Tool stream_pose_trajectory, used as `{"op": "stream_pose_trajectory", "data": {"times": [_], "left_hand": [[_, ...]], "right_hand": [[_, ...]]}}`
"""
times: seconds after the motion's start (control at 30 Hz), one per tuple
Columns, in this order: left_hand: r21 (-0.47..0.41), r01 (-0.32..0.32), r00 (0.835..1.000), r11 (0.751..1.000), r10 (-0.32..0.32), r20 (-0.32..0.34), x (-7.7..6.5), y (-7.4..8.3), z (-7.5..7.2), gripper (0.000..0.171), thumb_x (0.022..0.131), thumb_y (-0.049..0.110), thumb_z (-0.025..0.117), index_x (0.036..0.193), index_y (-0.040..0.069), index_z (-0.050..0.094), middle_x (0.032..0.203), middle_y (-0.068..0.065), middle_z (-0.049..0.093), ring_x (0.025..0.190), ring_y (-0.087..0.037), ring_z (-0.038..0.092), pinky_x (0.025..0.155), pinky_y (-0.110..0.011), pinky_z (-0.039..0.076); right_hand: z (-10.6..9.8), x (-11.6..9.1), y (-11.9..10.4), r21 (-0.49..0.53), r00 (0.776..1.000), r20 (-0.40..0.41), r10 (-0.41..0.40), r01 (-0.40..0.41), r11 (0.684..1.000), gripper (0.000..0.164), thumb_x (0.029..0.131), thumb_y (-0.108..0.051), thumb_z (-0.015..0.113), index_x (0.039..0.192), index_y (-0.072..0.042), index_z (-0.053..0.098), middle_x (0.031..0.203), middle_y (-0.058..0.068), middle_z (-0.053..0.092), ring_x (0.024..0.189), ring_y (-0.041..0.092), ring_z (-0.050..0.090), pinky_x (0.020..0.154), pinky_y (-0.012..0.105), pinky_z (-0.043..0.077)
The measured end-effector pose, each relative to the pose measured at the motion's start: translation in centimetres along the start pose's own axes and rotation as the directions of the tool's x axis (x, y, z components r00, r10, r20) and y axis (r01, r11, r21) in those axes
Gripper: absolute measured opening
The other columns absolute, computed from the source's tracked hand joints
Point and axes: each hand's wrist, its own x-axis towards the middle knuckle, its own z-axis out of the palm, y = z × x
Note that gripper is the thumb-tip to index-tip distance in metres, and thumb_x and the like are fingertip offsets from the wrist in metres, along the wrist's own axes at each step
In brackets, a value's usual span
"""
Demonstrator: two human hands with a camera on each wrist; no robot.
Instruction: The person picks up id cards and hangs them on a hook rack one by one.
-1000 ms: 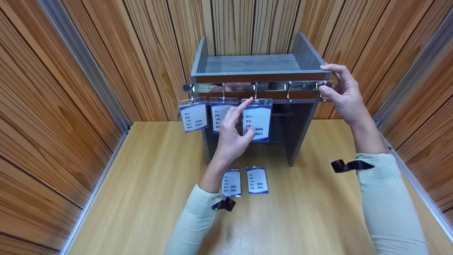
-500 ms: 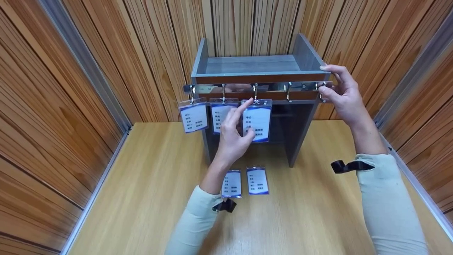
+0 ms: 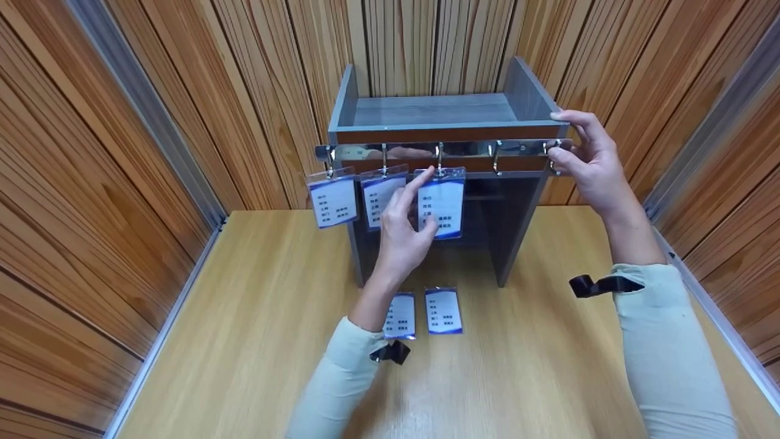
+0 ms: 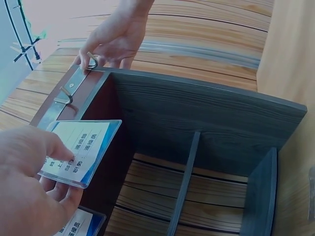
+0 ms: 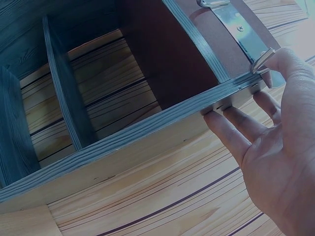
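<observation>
My left hand (image 3: pixel 405 235) pinches a clear-sleeved name badge (image 3: pixel 450 201) at the middle hook of a shiny hook rail (image 3: pixel 469 149). In the left wrist view its thumb lies on the badge's (image 4: pixel 91 142) printed face, with fingers behind. Two more badges hang from hooks at the left, one an outer badge (image 3: pixel 333 200), the other an inner badge (image 3: pixel 373 198) partly covered by the hand. At the rail's right end, my right hand (image 3: pixel 588 155) grips the corner of a grey shelf unit (image 3: pixel 536 100). The right wrist view shows its thumb by the end hook (image 5: pixel 263 60) and fingertips against the side panel.
Two badges lie on the wooden table (image 3: pixel 244 341): a left badge (image 3: pixel 402 317), partly behind my left wrist, and a right badge (image 3: pixel 443 310). The fourth hook (image 3: pixel 498 158) bears no badge. Wood-plank walls (image 3: pixel 183 91) enclose the back and sides.
The badge in my left hand has shifted slightly up and left, and its lower edge has risen. The second hanging badge has tilted a little. My right hand stays in place.
</observation>
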Motion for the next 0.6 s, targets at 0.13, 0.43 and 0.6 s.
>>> {"op": "stream_pose_trajectory", "data": {"times": [0.13,0.43,0.6], "left_hand": [[0.008,-0.001,1.0,1.0,0.001,-0.026,0.08,-0.13,0.19,0.063,0.103,-0.004,0.072,0.162,0.014,0.06,0.152,-0.015,0.068,0.134,-0.029,0.066,0.113,-0.039,0.062],[0.042,-0.02,0.998,0.999,0.022,-0.055,0.26,-0.51,0.49,0.061,0.104,-0.004,0.071,0.16,0.016,0.062,0.15,-0.013,0.069,0.128,-0.027,0.067,0.105,-0.032,0.059],[0.063,-0.007,0.998,0.998,0.011,-0.065,0.21,-0.57,0.58,0.06,0.104,-0.004,0.071,0.16,0.017,0.062,0.143,-0.013,0.07,0.12,-0.027,0.066,0.098,-0.031,0.058]], "right_hand": [[0.1,-0.06,-0.15,-0.009,1.0,-0.008,0.007,-0.007,1.0,0.046,0.108,0.004,0.062,0.153,-0.005,0.057,0.153,0.003,0.059,0.105,0.016,0.07,0.085,0.021,0.063],[-0.02,-0.01,-0.05,0.017,0.999,0.028,-0.023,0.022,1.0,0.046,0.109,0.005,0.06,0.154,-0.004,0.056,0.157,0.005,0.056,0.11,0.017,0.072,0.088,0.022,0.066],[0.07,-0.01,0.09,0.024,1.0,-0.005,0.007,-0.007,1.0,0.047,0.107,0.006,0.06,0.153,-0.004,0.056,0.154,0.003,0.058,0.108,0.015,0.071,0.085,0.021,0.064]]}}
